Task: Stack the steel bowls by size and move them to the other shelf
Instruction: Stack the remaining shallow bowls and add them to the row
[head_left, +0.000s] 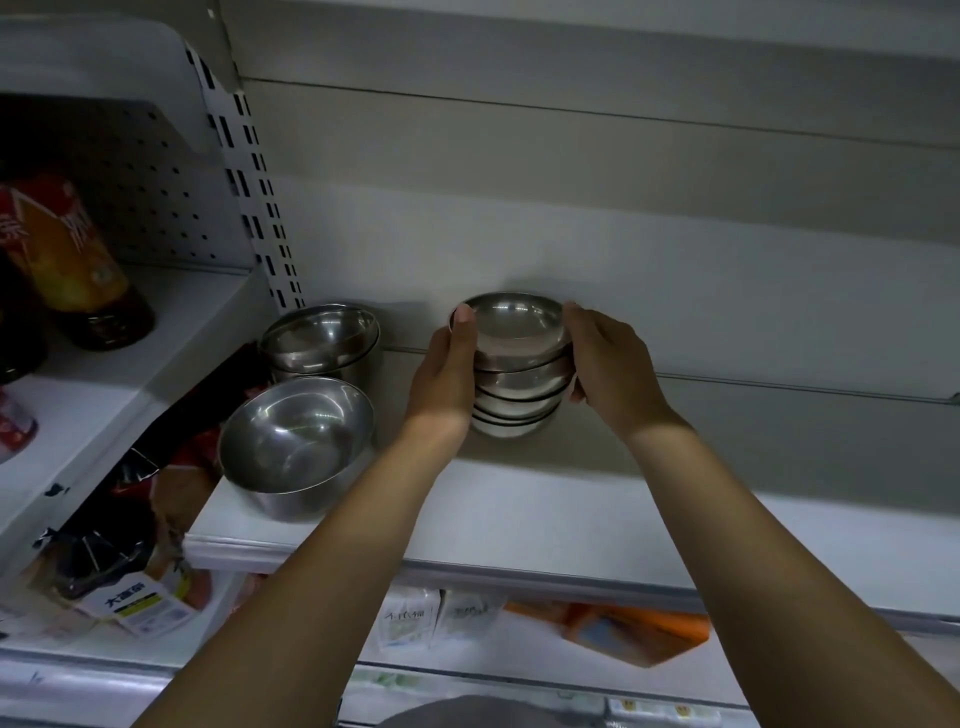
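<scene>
a stack of small bowls (519, 364), tilted toward the camera, sits over the back of a white shelf (545, 514); whether its base touches the shelf cannot be told. the left hand (447, 374) grips its left side, thumb up by the top rim. the right hand (608, 364) curls round the right side. just left, a big bowl (296, 447) stands in front of a second stack (322, 338). bottles (78, 270) stand on the neighbouring shelf further left.

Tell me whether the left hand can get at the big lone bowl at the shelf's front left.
Probably not yet: the left hand holds the stack of small bowls together with the right hand. The way to the big bowl itself looks free, with nothing over or before it.
</scene>
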